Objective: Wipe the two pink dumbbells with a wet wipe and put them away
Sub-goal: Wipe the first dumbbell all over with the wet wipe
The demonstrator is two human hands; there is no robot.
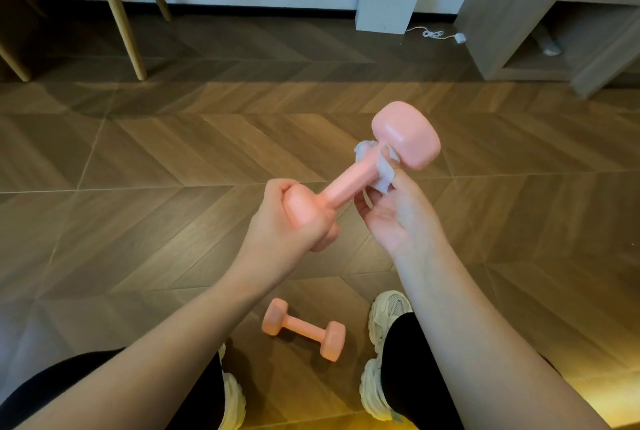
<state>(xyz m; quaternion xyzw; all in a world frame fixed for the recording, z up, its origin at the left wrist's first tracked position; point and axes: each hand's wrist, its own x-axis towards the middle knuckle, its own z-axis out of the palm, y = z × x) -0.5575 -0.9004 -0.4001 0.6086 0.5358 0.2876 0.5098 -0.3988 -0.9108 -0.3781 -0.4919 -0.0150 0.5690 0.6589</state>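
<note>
The wooden shelf unit (519,13) stands at the far right corner of the floor (138,159). Its low open compartment holds a dark, long item with a pale end (550,46), too dim to name. A white box (384,6) sits at the far edge of the floor against the wall, with a white cable (433,34) lying just beside it. Pale wooden legs (117,10) stand at the far left.

One pink dumbbell (349,183) is held up in the air over the middle of the floor, tilted so that its far head points up and to the right. The left hand (287,221) grips the near head, its fingers curled round it, with the forearm reaching in from the lower left. The right hand (398,218), palm turned toward the camera, pinches a white wet wipe (382,176) against the handle, just below the far head; the wipe wraps partly round the bar.

The second pink dumbbell (304,328) lies on its side at the near edge of the floor, between the person's white shoes (386,322), touched by neither hand.
</note>
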